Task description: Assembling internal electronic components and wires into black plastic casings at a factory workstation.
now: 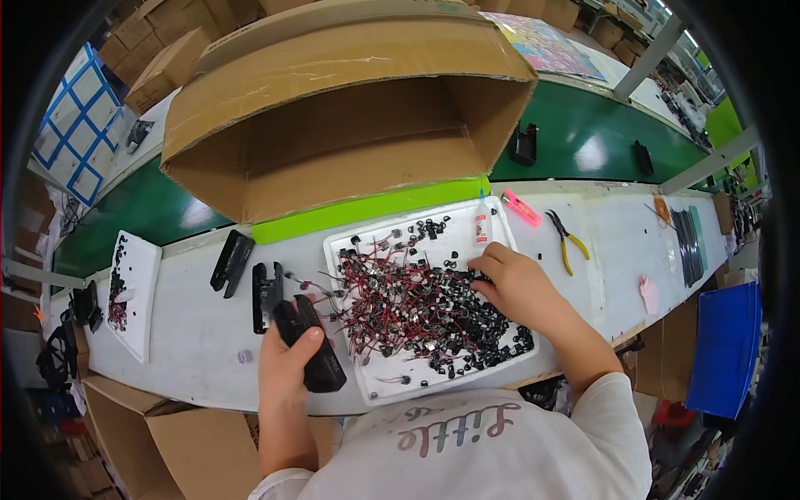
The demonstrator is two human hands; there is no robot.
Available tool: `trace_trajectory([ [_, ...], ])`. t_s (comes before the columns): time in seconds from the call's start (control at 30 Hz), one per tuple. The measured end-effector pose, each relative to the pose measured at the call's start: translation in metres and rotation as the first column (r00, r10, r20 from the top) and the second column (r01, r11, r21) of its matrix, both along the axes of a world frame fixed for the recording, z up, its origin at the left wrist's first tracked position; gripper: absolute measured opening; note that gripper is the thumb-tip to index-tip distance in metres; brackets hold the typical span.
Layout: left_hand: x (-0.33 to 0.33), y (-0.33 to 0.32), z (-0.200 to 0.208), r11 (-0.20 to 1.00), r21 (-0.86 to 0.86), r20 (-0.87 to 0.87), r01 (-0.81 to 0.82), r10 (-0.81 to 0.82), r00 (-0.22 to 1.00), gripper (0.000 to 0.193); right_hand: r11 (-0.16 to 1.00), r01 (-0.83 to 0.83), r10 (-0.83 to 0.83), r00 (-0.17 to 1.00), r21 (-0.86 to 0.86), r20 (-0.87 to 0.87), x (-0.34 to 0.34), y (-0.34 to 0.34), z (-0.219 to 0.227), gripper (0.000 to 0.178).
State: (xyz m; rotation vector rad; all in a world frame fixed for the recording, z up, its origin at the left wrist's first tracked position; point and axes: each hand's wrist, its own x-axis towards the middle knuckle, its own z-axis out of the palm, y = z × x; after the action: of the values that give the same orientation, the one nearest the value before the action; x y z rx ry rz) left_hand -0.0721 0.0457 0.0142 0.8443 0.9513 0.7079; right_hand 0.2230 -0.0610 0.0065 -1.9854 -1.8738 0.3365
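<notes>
My left hand (287, 358) is wrapped round a black plastic housing (323, 362) made of long parts, just off the tray's left side. Over the right part of a white foam tray (375, 390), my right hand (521, 287) has thumb and forefinger close together above a heap of small black plastic pieces (462, 321). Whatever sits between those fingertips is too small to make out. Small parts with red and black wires (371, 292) fill the tray's left half. A small bottle with a blue tip (481, 227) lies near the tray's far right corner.
Two more black housings (232, 262) lie left of the tray. Yellow-handled pliers (570, 246) and a pink tool (522, 208) are to its right. A large open cardboard box (350, 75) stands behind. Another white tray (137, 308) sits far left; a blue bin (723, 350) hangs right.
</notes>
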Motion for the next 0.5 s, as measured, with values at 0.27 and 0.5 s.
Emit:
trace_trajectory([
  [0.27,0.030,-0.021,-0.005,0.868,-0.338,0.490,0.365,-0.169,0.855,0.034,0.999,0.000,0.000,1.000,-0.041,-0.005,-0.006,0.006,-0.014,0.012],
  [0.5,0.050,-0.036,-0.015,0.749,-0.411,0.607,0.520,-0.201,0.769,0.045,0.991,0.066,-0.055,0.994,0.119,-0.095,-0.016,0.008,-0.014,0.008],
])
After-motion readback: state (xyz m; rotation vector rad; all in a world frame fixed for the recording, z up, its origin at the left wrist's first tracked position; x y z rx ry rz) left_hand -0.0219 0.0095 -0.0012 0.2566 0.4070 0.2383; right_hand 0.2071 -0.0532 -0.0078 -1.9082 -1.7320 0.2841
